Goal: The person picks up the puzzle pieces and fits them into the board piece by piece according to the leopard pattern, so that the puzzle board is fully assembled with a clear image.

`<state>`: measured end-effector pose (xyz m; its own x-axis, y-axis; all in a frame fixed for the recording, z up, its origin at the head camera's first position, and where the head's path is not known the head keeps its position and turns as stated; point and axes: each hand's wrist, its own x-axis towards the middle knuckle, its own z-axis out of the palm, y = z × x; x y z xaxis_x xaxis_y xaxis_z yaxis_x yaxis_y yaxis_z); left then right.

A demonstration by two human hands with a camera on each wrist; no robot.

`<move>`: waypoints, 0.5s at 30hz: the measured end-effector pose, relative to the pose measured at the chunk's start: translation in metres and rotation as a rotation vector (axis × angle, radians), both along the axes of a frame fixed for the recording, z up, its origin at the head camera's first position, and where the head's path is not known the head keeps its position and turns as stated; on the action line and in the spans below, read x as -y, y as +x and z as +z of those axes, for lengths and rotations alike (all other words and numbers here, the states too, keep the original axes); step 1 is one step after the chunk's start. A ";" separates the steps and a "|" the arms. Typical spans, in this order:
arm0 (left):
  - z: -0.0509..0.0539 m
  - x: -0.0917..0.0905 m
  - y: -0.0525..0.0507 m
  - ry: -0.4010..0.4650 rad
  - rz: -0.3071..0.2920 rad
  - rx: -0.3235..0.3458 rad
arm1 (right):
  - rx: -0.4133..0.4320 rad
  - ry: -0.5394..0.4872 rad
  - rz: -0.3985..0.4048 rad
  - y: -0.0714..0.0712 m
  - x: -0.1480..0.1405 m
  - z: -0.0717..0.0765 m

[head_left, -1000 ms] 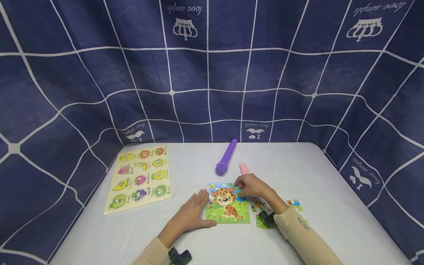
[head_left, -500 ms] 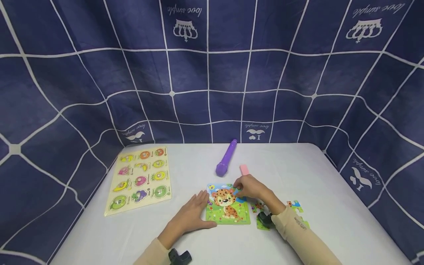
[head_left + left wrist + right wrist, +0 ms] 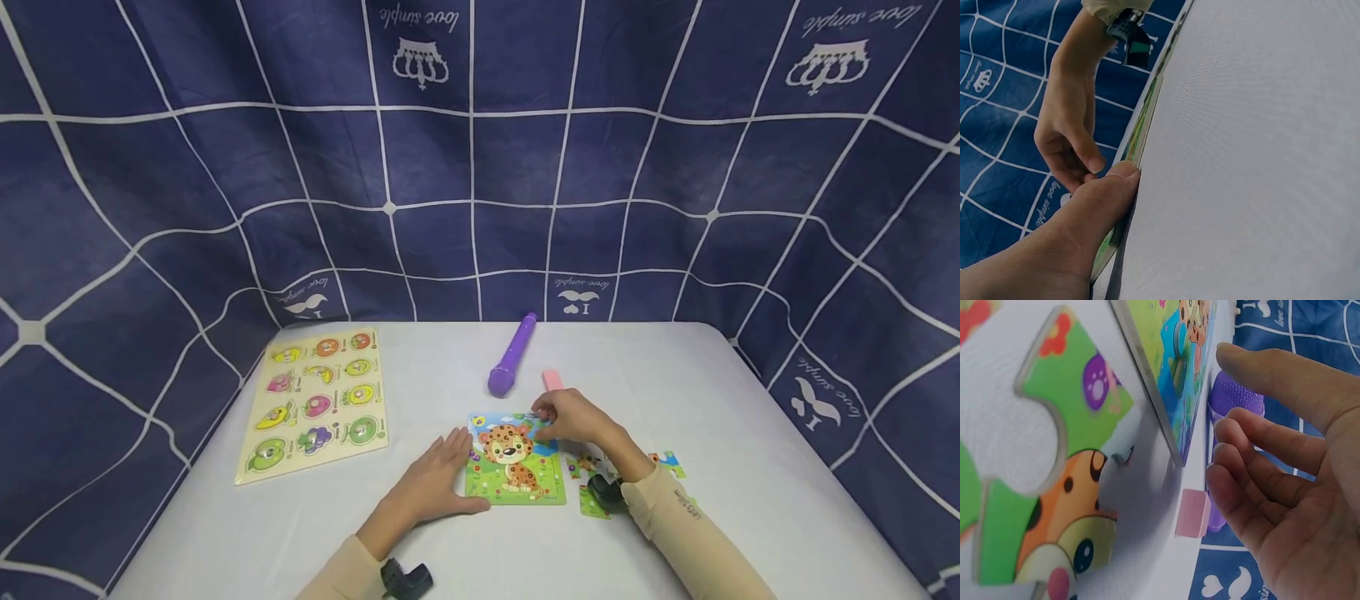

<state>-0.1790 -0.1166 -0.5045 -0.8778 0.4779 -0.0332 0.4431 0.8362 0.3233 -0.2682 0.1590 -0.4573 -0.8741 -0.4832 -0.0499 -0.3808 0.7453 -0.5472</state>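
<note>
A square leopard jigsaw puzzle [image 3: 517,473] lies flat on the white table. My left hand [image 3: 431,485] rests against its left side, fingers extended, with the thumb [image 3: 1110,187] along the near edge. Over the puzzle's upper right corner is my right hand [image 3: 573,418]. Its fingers are loosely bent and the thumb stands apart from them; nothing shows between them in the right wrist view. A gap in the picture [image 3: 1179,340] shows near that corner. Loose puzzle pieces [image 3: 1066,519] lie right of the puzzle, partly hidden under my right wrist in the head view.
Behind the puzzle lie a purple toy microphone [image 3: 512,358] and a pink block [image 3: 552,380]. A fruit peg board [image 3: 378,433] lies at the left. More loose pieces [image 3: 667,462] sit beyond my right forearm. A blue checked curtain [image 3: 480,167] surrounds the table.
My right hand shifts slightly about the upper right corner, and its thumb and fingers now stand further apart. The left hand and the puzzle stay in place.
</note>
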 end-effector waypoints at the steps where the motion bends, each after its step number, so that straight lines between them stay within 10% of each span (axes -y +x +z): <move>1: 0.000 0.000 0.000 0.001 0.001 0.001 | 0.000 0.001 0.000 0.000 -0.001 0.000; 15: -0.002 0.000 0.001 0.035 0.013 0.019 | 0.030 -0.059 0.034 0.015 -0.024 0.004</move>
<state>-0.1784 -0.1163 -0.5066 -0.8835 0.4673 -0.0330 0.4255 0.8301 0.3604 -0.2536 0.1833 -0.4534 -0.8556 -0.5156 -0.0459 -0.3884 0.6981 -0.6015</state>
